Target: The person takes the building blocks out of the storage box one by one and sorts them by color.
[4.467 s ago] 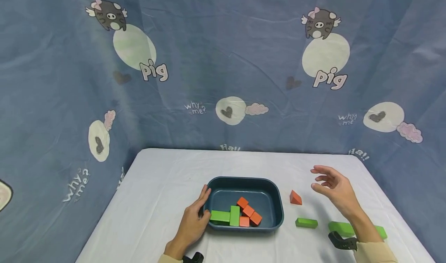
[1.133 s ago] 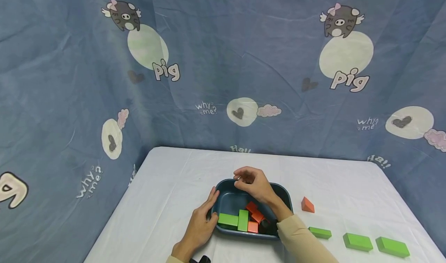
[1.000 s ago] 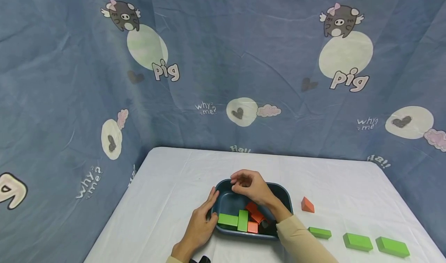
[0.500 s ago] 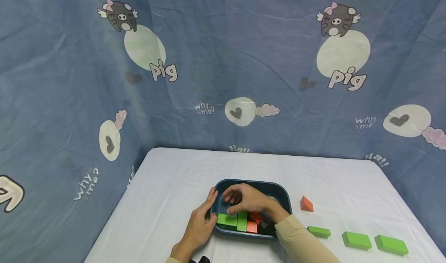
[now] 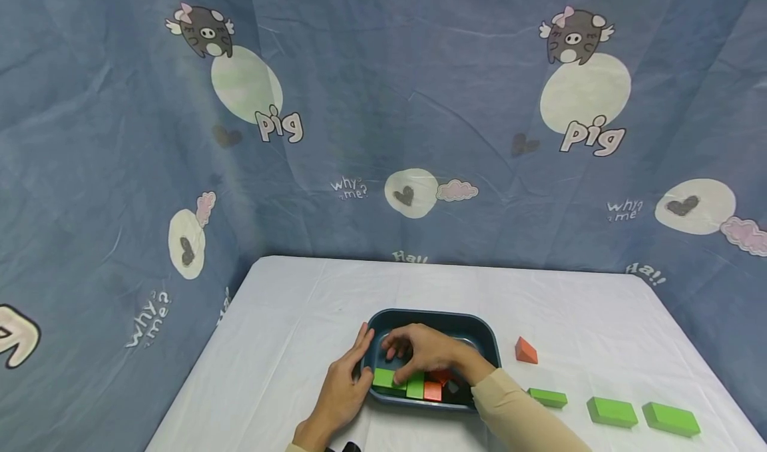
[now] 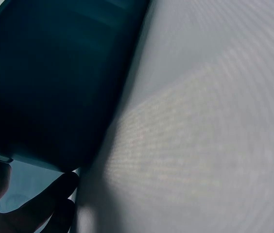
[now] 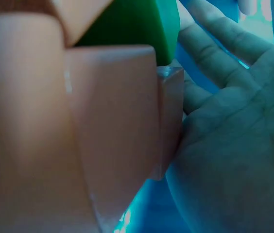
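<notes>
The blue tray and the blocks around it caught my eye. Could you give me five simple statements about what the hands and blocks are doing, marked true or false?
1. The left hand touches the tray. True.
2. The right hand lies flat on the white cloth. False: it reaches into the tray.
3. Three green blocks lie outside the tray. True.
4. Every orange block is outside the tray. False: some orange blocks are inside.
5. An orange wedge sits outside the tray. True.

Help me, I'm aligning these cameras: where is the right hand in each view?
Head: right hand at lower centre, over the box.
Left wrist: not visible.
Right wrist: right side, a green block to its left.
Shared landmark: the box, filling the left wrist picture's upper left; the blue in the right wrist picture is probably its inside.
</notes>
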Demonstrator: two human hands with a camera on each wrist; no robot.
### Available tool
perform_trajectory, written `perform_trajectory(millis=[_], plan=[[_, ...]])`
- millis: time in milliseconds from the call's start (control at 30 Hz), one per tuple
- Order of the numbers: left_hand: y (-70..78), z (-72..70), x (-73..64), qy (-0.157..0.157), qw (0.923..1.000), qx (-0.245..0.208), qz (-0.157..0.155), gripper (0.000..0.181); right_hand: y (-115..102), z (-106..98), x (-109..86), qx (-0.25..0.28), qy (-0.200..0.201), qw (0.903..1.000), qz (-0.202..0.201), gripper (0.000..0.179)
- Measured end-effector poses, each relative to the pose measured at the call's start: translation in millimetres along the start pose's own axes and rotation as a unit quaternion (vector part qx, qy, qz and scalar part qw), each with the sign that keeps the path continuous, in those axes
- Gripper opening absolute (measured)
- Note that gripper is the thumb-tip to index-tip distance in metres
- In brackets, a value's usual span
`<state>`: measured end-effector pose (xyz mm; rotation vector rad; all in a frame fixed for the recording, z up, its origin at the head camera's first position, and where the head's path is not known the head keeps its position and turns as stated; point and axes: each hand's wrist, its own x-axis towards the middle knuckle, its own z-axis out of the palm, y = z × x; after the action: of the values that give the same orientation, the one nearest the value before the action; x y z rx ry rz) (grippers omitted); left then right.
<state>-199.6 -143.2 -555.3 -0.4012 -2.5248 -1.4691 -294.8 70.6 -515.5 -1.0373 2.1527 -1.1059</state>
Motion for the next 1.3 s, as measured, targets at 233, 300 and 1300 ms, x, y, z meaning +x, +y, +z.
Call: perform_trajectory(millis=[233,300,1300], plan=[[-0.8,-0.1,0.5,0.004,1.0000,0.004,-0.001,0.068,-2.7,2.0,-0.6,-0.029,-0.006,0.9995,0.008,0.049],[-0.8,-0.4,0.8,0.005,1.0000,0.002,-0.005,0.068,-3.5,2.2,-0.6,-0.037,-0.006,0.9993,0.008,0.047],[1.1,-0.6,0.8,0.004,1.0000,-0.007,-0.005,0.069,-6.7,3.5,2.9,-0.144,-0.026,0.9890,-0.024,0.030]])
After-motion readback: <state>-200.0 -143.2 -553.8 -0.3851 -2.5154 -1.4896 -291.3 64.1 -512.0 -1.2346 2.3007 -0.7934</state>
